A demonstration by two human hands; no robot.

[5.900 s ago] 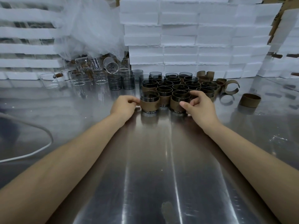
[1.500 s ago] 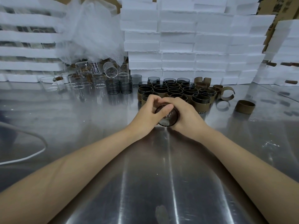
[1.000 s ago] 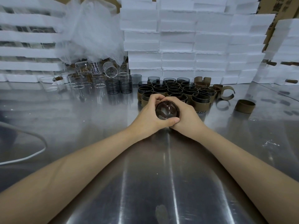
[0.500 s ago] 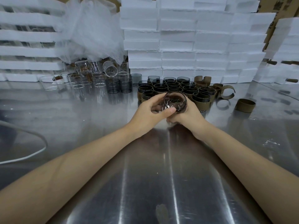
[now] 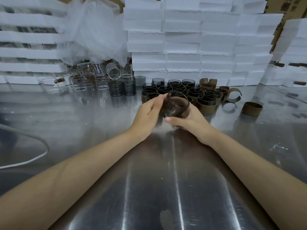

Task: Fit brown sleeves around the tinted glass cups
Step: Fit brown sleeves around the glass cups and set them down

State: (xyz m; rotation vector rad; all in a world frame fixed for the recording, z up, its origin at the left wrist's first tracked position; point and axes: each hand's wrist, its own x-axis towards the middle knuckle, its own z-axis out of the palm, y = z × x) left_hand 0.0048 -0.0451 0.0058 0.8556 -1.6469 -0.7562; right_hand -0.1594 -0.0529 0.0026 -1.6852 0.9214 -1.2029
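Observation:
Both hands hold one tinted glass cup [image 5: 176, 103] above the steel table, tilted with its mouth up and toward me. My right hand [image 5: 187, 120] cups it from below, thumb across the near side. My left hand [image 5: 147, 113] grips its left side with curled fingers. A brown sleeve looks wrapped round the cup, mostly hidden by my fingers and motion blur. Behind it stands a cluster of sleeved cups [image 5: 207, 103]. Two bare tinted cups [image 5: 123, 87] stand to the left. Loose brown sleeves [image 5: 251, 109] lie at the right.
Clear glasses [image 5: 79, 83] crowd the back left under crumpled white wrap [image 5: 93, 34]. Stacked white foam trays [image 5: 182, 47] wall the back. A white cable [image 5: 29, 161] curves at the left. The steel table [image 5: 149, 188] spreads toward me.
The cup was held base toward me a second ago. It has been turned mouth-up and lifted slightly toward the cluster, with my left fingers sliding to its left side.

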